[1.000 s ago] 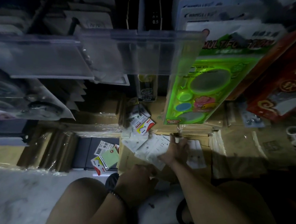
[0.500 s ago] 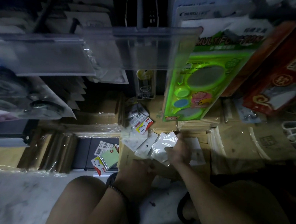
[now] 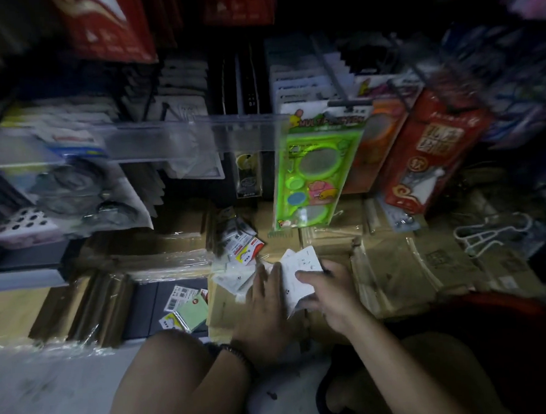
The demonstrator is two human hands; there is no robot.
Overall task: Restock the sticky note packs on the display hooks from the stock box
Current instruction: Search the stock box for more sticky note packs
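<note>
I am gripping a fan of white sticky note packs (image 3: 301, 269) in my right hand (image 3: 329, 294), while my left hand (image 3: 265, 309) is lying straight-fingered against the loose packs (image 3: 237, 277) heaped on brown cartons (image 3: 397, 272). A green stencil card (image 3: 314, 175), header partly reading "MULTI", is hanging just above the heap beside a red pack (image 3: 434, 152) whose print is too blurred to read.

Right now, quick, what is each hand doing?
Left hand: open, fingers straight against the white packs.
Right hand: closed, holding the white packs.
</note>
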